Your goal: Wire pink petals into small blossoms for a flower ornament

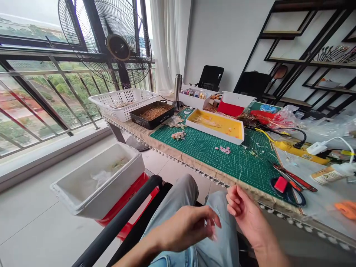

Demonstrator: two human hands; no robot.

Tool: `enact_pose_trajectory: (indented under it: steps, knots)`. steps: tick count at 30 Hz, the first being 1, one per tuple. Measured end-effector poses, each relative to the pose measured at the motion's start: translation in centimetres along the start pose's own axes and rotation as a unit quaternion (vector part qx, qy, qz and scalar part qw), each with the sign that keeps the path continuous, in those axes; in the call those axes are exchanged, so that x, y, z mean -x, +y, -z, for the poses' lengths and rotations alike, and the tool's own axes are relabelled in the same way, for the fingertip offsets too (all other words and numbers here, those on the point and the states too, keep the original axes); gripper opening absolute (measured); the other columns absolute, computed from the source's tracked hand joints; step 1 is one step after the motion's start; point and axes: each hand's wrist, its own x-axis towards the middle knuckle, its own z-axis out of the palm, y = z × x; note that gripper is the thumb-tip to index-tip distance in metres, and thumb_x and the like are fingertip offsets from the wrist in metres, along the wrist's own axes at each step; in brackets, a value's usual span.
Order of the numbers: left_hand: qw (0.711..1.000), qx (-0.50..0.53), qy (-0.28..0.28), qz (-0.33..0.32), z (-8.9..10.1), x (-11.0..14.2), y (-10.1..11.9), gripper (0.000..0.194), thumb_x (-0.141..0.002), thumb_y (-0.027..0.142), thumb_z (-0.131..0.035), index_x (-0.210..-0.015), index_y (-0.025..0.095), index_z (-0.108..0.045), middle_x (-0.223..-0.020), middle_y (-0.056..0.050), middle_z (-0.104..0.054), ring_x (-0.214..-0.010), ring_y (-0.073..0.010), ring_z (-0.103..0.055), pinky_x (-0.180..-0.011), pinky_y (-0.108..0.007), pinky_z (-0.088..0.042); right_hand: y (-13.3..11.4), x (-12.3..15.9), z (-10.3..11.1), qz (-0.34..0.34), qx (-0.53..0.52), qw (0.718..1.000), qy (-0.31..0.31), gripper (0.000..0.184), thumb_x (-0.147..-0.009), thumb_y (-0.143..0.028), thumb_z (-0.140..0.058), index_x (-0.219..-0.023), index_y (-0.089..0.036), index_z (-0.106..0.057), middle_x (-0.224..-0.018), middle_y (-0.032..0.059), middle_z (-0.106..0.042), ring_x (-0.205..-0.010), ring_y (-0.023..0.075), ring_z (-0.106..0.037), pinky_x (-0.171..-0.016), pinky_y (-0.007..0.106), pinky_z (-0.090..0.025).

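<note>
Left hand [193,226]: over the lap, fingers curled, tips blurred, state of grip impossible to tell. Right hand [244,205]: fingertips closed on a thin pale strand [240,173], upright, near the bench [167,148] edge. On green mat [200,148]: pink petals [225,150], near white tray [238,141].

A blurred pinkish piece [213,234] and thin upright strand [240,173] occupy separate hands [191,227].

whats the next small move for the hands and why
Perhaps bring the left hand closer to the right hand: a blurred pinkish piece shows at the left, a thin strand seems pinched in the right, and the two are apart.
</note>
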Motion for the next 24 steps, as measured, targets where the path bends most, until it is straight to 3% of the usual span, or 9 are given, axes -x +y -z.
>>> enact_pose_trajectory:
  steps: [2,6,9,12,14,17,24]
  knots:
    - [0.990,0.139,0.025,0.023,0.4,-0.3,-0.4,0.023,-0.090,0.030,-0.061,-0.108,0.016,-0.057,-0.085,-0.004,-0.064,-0.077,-0.0118,-0.059,-0.071,-0.022,-0.043,0.3,0.8,0.1,-0.007,0.026,1.000,-0.005,0.026,-0.075,-0.041,-0.080,-0.073,-0.018,-0.068,-0.057,-0.0083,-0.035,-0.048,0.0051,-0.027,-0.040,0.014,-0.034]
    - [0.933,0.354,0.043,0.044,1.1,-0.7,-1.2,0.032,-0.078,0.033,-0.075,-0.097,0.014,-0.057,-0.077,-0.001,-0.057,-0.064,-0.0063,-0.048,-0.050,-0.016,-0.026,0.3,2.1,0.2,-0.053,0.085,0.990,-0.102,0.028,-0.082,-0.042,-0.072,-0.072,-0.016,-0.070,-0.049,-0.0113,-0.021,-0.043,0.0057,-0.019,-0.043,0.020,-0.041]
    - [0.888,0.454,0.042,0.052,1.4,-0.6,-1.4,0.035,-0.072,0.030,-0.081,-0.094,0.014,-0.059,-0.072,0.000,-0.053,-0.057,-0.0054,-0.038,-0.044,-0.018,-0.014,-0.5,2.2,0.8,-0.025,0.068,0.995,-0.072,0.029,-0.079,-0.043,-0.074,-0.064,-0.019,-0.068,-0.049,-0.0100,-0.024,-0.045,0.0069,-0.027,-0.054,0.024,-0.048]
    - [0.858,0.509,0.021,0.058,1.3,-0.6,-1.7,0.036,-0.071,0.024,-0.081,-0.098,0.013,-0.060,-0.070,0.001,-0.049,-0.055,-0.0044,-0.032,-0.045,-0.017,-0.012,-1.1,2.0,1.1,0.014,0.123,0.992,-0.033,0.033,-0.075,-0.045,-0.076,-0.058,-0.020,-0.063,-0.057,-0.0047,-0.045,-0.054,0.0105,-0.046,-0.058,0.025,-0.046]
    - [0.847,0.527,0.005,0.072,1.0,-0.7,-1.9,0.036,-0.072,0.021,-0.080,-0.101,0.013,-0.061,-0.070,0.001,-0.048,-0.053,-0.0037,-0.030,-0.044,-0.017,-0.011,-0.9,2.3,0.7,-0.002,0.251,0.964,-0.087,0.036,-0.079,-0.050,-0.070,-0.061,-0.019,-0.064,-0.058,-0.0026,-0.052,-0.054,0.0115,-0.050,-0.056,0.024,-0.041]
    - [0.835,0.543,-0.011,0.085,0.7,-0.6,-2.2,0.033,-0.075,0.019,-0.077,-0.104,0.013,-0.062,-0.070,0.001,-0.046,-0.053,-0.0036,-0.031,-0.044,-0.017,-0.011,-0.3,3.0,-0.5,-0.026,0.395,0.902,-0.175,0.042,-0.085,-0.054,-0.060,-0.062,-0.018,-0.064,-0.049,-0.0040,-0.048,-0.047,0.0105,-0.045,-0.051,0.024,-0.035]
    - [0.810,0.577,-0.026,0.101,1.1,-0.4,-2.1,0.030,-0.077,0.015,-0.075,-0.104,0.012,-0.062,-0.072,0.001,-0.046,-0.056,-0.0038,-0.039,-0.043,-0.015,-0.011,-0.3,3.7,-1.0,-0.032,0.396,0.891,-0.220,0.038,-0.087,-0.043,-0.053,-0.057,-0.020,-0.048,-0.056,-0.0029,-0.049,-0.054,0.0120,-0.047,-0.057,0.024,-0.037]
